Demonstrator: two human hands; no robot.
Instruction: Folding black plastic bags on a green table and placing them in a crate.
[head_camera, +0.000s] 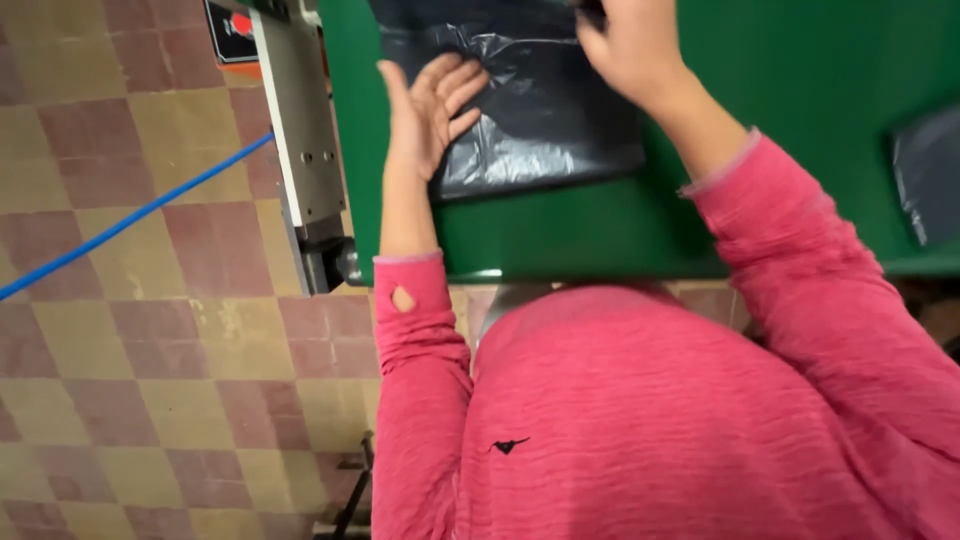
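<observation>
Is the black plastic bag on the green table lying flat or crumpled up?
Mostly flat: the black plastic bag lies spread, wrinkled, on the green table, under the left hand.

Blue hose (130, 222) across checkered floor (150, 380); grey metal bracket (300, 130) beside green table (800, 80)

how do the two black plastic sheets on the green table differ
The black plastic sheet under the hands lies mid-table, crinkled, pressed flat by the left hand and pinched at its top by the right hand. The second black sheet lies untouched at the table's right edge, partly cropped. Both are dark and glossy.
</observation>
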